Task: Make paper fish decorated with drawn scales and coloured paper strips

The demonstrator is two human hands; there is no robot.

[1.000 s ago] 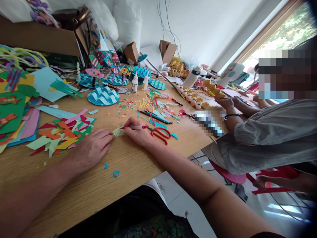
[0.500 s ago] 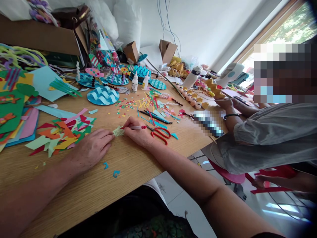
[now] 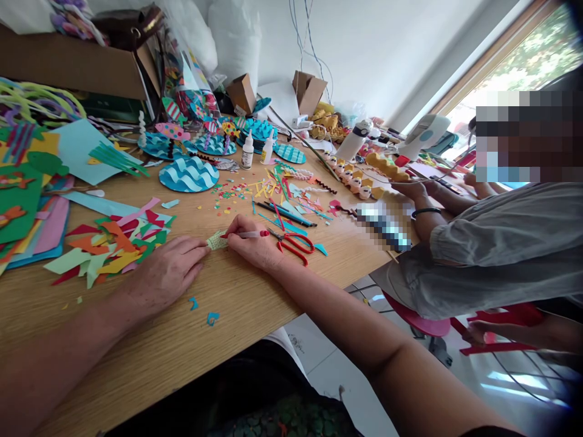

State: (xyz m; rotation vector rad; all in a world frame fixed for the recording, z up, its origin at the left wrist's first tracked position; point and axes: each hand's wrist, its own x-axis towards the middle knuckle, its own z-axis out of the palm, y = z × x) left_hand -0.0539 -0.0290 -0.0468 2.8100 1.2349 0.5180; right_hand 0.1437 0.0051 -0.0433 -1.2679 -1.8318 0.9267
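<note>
Head view: on the worktop (image 3: 136, 364), well in from its near edge, a small green paper (image 3: 215, 241) lies between the hands. The left hand (image 3: 168, 267) rests flat, fingers close together, tips at the paper's left end. The right hand (image 3: 249, 241) pinches a red pen (image 3: 250, 234) over it. Red-handled scissors (image 3: 296, 244) crowd the right wrist; heaped paper scraps (image 3: 121, 243) flank the left hand. Blue scraps (image 3: 212, 318) lie toward the near edge, a wavy blue disc (image 3: 189, 175) and white bottles (image 3: 247, 153) toward the far edge.
</note>
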